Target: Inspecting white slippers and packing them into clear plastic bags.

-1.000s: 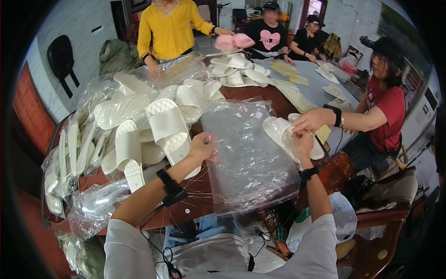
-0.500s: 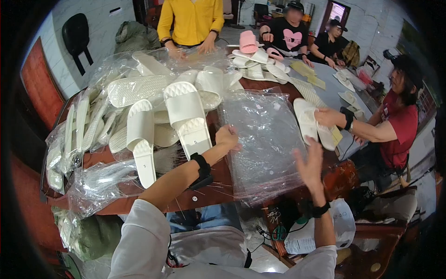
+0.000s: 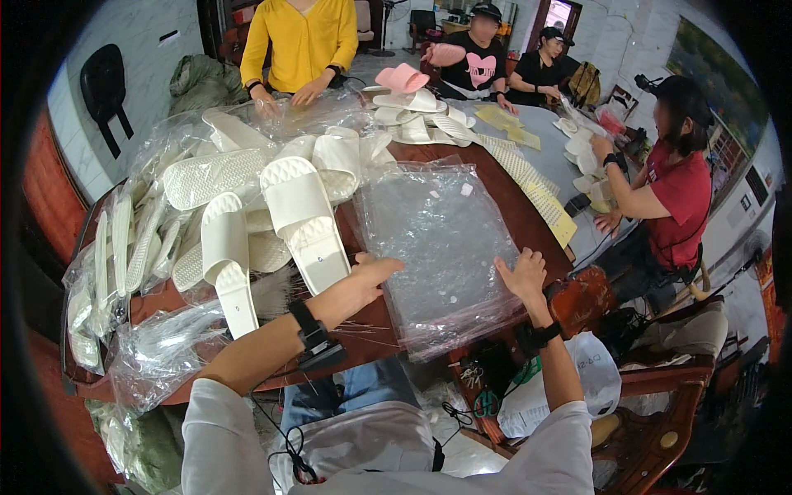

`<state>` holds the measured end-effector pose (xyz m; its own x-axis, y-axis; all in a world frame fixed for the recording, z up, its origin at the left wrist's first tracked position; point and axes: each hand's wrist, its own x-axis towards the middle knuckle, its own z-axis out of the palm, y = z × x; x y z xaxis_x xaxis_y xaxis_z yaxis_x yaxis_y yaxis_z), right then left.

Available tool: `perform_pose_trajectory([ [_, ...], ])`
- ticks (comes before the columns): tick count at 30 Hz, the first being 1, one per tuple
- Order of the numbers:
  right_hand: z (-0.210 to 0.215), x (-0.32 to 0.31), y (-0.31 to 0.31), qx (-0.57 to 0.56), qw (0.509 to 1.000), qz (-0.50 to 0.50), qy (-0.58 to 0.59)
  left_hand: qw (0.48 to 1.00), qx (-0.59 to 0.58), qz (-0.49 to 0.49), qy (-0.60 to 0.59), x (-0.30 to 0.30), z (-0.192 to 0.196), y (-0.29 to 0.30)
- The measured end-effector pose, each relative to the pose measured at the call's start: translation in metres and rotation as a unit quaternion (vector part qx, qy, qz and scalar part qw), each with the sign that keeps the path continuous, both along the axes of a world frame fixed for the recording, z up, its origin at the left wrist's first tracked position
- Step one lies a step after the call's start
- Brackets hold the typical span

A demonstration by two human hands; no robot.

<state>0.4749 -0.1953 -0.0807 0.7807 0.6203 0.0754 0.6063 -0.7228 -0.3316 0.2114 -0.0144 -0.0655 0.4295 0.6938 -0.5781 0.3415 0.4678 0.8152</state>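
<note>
My left hand (image 3: 371, 279) is at the left edge of a flat stack of clear plastic bags (image 3: 437, 239), its fingers stretched out and nothing seen in them. At the stack's right edge, my right hand (image 3: 523, 275) has its fingers spread, apparently holding nothing. Left of the bags, a white slide slipper (image 3: 318, 239) leans toe-up on a heap of bagged white slippers (image 3: 216, 177). Another white slipper (image 3: 224, 252) rests beside it, its heel toward me.
Thin clear strands (image 3: 280, 289) lie behind my left forearm. White and pink slippers (image 3: 404, 78) are piled at the far side. Across the table stands a person in yellow (image 3: 301, 45). A person in red (image 3: 676, 190) handles white slippers at the grey table (image 3: 528, 157) on the right.
My right hand has come down to the bags' right edge. My left hand has drawn back slightly. The person in red has moved the white slippers away from the bags. The view has shifted right.
</note>
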Motion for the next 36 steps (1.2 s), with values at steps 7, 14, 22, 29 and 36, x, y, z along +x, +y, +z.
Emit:
perform_pose_trajectory([
  [7, 0.007, 0.048, -0.001, 0.086, 0.954, 0.038, 0.286, 0.997, 0.066, 0.031, -0.008, 0.068, -0.023, -0.011],
  [14, 0.017, 0.082, 0.002, 0.184, 0.949, 0.105, 0.233, 0.99, 0.144, 0.0, 0.014, 0.094, -0.008, -0.023],
  [22, -0.037, 0.17, -0.022, 0.236, 0.953, 0.068, 0.178, 0.966, 0.201, -0.161, 0.025, 0.041, 0.033, -0.059],
  [29, -0.03, 0.184, -0.036, 0.243, 0.952, -0.026, 0.182, 0.918, 0.245, -0.289, -0.118, -0.108, 0.107, -0.047],
  [36, -0.036, 0.169, -0.017, 0.323, 0.924, 0.0, 0.207, 0.775, 0.569, -0.174, 0.214, -0.227, 0.138, 0.047],
])
